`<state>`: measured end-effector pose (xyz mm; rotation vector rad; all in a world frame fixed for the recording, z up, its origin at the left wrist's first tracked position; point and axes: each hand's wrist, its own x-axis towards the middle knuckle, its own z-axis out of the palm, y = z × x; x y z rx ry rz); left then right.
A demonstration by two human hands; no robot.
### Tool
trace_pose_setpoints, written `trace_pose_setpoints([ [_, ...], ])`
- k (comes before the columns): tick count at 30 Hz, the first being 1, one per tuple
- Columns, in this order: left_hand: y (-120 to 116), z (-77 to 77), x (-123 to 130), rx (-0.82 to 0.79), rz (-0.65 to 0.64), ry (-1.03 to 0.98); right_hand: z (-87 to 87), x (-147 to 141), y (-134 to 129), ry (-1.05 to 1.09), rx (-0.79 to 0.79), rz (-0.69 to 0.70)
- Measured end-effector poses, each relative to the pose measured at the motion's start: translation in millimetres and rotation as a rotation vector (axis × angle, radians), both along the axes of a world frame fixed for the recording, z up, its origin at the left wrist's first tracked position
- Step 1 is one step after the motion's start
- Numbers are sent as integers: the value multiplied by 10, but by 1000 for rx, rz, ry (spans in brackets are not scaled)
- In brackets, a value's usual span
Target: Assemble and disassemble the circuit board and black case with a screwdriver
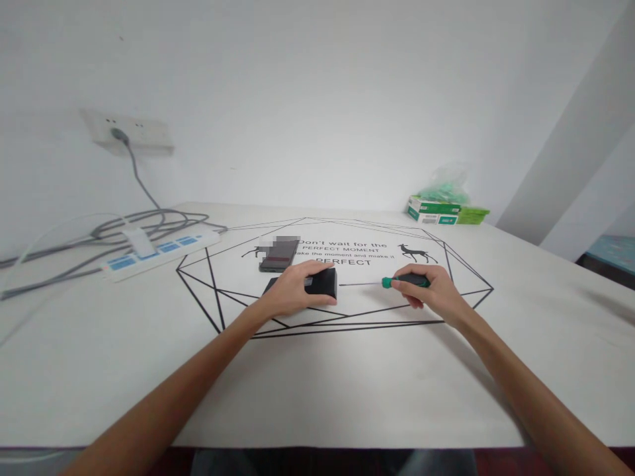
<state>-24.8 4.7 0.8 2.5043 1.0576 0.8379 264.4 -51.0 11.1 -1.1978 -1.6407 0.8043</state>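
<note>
In the middle of the table, my left hand (291,289) grips a black rectangular box (325,283) across its top and front, with fingers and thumb at its right end. Part of the box is hidden under the palm. My right hand (426,289) is closed around the green and black handle of a screwdriver (387,282). The screwdriver lies level, its thin shaft pointing left. Its tip is close to the right end of the box, with a small gap showing between them. Just behind my left hand lies a dark smartphone (281,254), partly pixelated.
A white power strip (163,254) with blue sockets and coiled grey cables (149,225) lies at the left, its cord running to a wall outlet (131,132). Green and white boxes (431,210) and a plastic bag (446,185) stand at the back right.
</note>
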Motion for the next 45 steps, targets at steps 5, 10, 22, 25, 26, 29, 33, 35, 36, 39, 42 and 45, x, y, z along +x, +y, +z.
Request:
trace_pose_setpoints([
  [5, 15, 53, -33, -2, -4, -89, 30, -41, -46, -5, 12, 28],
  [10, 11, 46, -14, 1, -5, -83, 14, -53, -51, -5, 13, 32],
  [22, -4, 63, -1, -15, -6, -51, 1, -55, -40, -73, 7, 29],
  [25, -10, 49, 16, -11, -6, -31, 20, -37, -49, -106, 19, 35],
  [26, -10, 39, 22, -7, -6, -21, 30, -26, -52, -117, 16, 51],
  [29, 1, -14, 31, 21, -4, 27, 46, 16, -51, -137, -24, 128],
  [33, 31, -118, 26, 75, 13, 131, -21, 70, -15, -132, -159, 195],
  [35, 40, -160, 21, 92, 24, 190, -88, 87, 22, -155, -211, 182],
  [36, 41, -176, 19, 97, 26, 217, -122, 92, 41, -181, -219, 169],
  [39, 38, -198, 18, 104, 27, 266, -194, 96, 81, -282, -157, 128],
  [42, 36, -199, 21, 109, 28, 281, -200, 90, 73, -303, -90, 129],
  [45, 38, -198, 22, 106, 33, 291, -175, 96, 40, -266, -201, 179],
])
